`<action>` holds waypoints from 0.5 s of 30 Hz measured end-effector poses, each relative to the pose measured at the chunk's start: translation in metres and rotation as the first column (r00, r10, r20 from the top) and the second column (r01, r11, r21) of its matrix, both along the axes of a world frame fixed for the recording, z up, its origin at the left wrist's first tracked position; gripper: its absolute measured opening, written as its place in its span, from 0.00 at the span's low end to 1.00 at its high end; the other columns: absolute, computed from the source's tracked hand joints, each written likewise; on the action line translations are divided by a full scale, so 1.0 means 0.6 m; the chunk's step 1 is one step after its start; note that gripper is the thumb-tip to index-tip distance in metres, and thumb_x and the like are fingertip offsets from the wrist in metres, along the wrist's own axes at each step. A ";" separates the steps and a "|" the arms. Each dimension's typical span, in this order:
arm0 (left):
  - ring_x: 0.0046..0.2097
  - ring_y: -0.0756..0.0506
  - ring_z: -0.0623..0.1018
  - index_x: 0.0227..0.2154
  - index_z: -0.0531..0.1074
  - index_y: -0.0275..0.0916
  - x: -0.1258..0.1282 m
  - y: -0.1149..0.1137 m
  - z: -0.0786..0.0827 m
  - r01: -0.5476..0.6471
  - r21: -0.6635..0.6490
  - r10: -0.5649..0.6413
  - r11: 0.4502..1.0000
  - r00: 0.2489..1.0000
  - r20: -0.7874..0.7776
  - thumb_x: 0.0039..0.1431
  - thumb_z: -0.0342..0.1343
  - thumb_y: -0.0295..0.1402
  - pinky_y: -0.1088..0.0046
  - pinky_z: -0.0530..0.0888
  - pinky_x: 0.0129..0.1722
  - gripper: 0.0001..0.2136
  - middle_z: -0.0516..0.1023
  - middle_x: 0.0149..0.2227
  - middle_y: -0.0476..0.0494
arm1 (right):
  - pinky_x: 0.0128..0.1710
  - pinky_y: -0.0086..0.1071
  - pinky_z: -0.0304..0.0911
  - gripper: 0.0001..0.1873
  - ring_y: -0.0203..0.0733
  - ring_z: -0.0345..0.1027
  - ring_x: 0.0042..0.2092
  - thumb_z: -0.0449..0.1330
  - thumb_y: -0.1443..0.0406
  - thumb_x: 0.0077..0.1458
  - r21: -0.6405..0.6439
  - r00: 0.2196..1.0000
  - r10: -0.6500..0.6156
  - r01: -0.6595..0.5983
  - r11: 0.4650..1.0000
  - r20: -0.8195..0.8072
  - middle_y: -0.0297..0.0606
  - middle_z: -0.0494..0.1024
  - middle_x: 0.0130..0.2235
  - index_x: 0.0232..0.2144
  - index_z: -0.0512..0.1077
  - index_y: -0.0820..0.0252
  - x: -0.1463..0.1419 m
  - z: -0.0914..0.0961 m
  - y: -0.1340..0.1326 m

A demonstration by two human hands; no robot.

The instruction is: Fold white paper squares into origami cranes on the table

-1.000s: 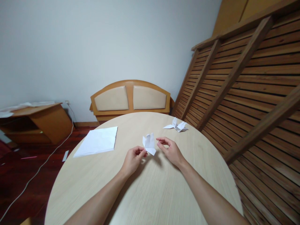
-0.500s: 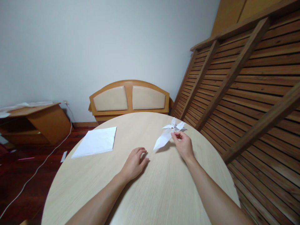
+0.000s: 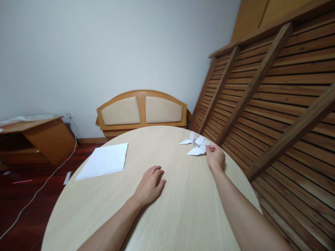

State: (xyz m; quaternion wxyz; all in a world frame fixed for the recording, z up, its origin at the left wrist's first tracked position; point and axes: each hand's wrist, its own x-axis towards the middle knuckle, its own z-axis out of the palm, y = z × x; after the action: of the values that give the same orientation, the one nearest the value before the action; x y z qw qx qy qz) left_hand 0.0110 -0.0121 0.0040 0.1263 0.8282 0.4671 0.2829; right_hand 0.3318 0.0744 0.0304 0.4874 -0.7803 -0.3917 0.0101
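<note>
At the right far side of the table lies a cluster of white folded-paper pieces (image 3: 193, 139) with pointed tips. A folded paper piece (image 3: 198, 150) lies at the near side of that cluster, its point towards the left. My right hand (image 3: 216, 157) is closed in a pinch at the right end of this piece; the fingertips partly cover that end. My left hand (image 3: 150, 184) rests on the table with loosely bent fingers apart and nothing in them.
The round pale wooden table (image 3: 178, 209) bears a stack of white paper (image 3: 104, 160) at its left. A slatted wooden frame (image 3: 274, 104) leans close along the right edge. Behind stands a padded headboard (image 3: 142, 109); a cable (image 3: 49, 179) runs over the floor.
My right hand has moved right and slightly away with the folded paper piece, which now lies against the other folded pieces. My left hand stays almost still. The view has shifted slightly.
</note>
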 end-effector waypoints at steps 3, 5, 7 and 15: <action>0.60 0.37 0.69 0.49 0.71 0.39 0.000 0.000 0.000 0.004 0.003 -0.004 1.000 1.000 -0.002 0.63 0.53 0.36 0.53 0.64 0.61 0.13 0.71 0.57 0.37 | 0.36 0.36 0.60 0.10 0.48 0.73 0.39 0.59 0.58 0.56 -0.045 0.999 0.007 -0.005 0.999 0.051 0.42 0.83 0.38 0.33 0.78 0.55 0.007 0.011 0.011; 0.60 0.37 0.68 0.49 0.71 0.39 -0.001 0.001 -0.001 0.006 0.007 -0.006 1.000 1.000 -0.009 0.63 0.53 0.36 0.53 0.64 0.61 0.13 0.71 0.57 0.37 | 0.38 0.36 0.60 0.10 0.48 0.73 0.39 0.60 0.58 0.57 -0.069 0.997 0.019 -0.014 0.998 0.076 0.41 0.83 0.38 0.33 0.78 0.55 0.011 0.018 0.018; 0.60 0.37 0.68 0.49 0.71 0.39 -0.001 0.001 -0.003 0.006 0.011 -0.006 1.000 1.000 -0.011 0.63 0.53 0.36 0.53 0.64 0.61 0.14 0.71 0.57 0.36 | 0.39 0.37 0.60 0.09 0.48 0.73 0.40 0.60 0.58 0.57 -0.094 0.995 0.031 -0.022 0.995 0.095 0.40 0.83 0.38 0.32 0.78 0.54 0.012 0.021 0.024; 0.60 0.37 0.69 0.49 0.71 0.38 -0.001 0.001 -0.001 0.008 0.007 -0.008 1.000 1.000 -0.017 0.63 0.52 0.36 0.53 0.64 0.61 0.14 0.71 0.56 0.36 | 0.46 0.43 0.59 0.08 0.50 0.73 0.41 0.60 0.58 0.57 -0.177 0.990 0.072 -0.049 0.983 0.123 0.42 0.83 0.38 0.33 0.77 0.54 0.005 0.010 0.030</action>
State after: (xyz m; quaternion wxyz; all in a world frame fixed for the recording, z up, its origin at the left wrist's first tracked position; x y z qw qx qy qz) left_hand 0.0104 -0.0117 0.0037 0.1205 0.8328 0.4640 0.2768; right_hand 0.3351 0.0926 0.0362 0.3906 -0.8066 -0.4437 0.0086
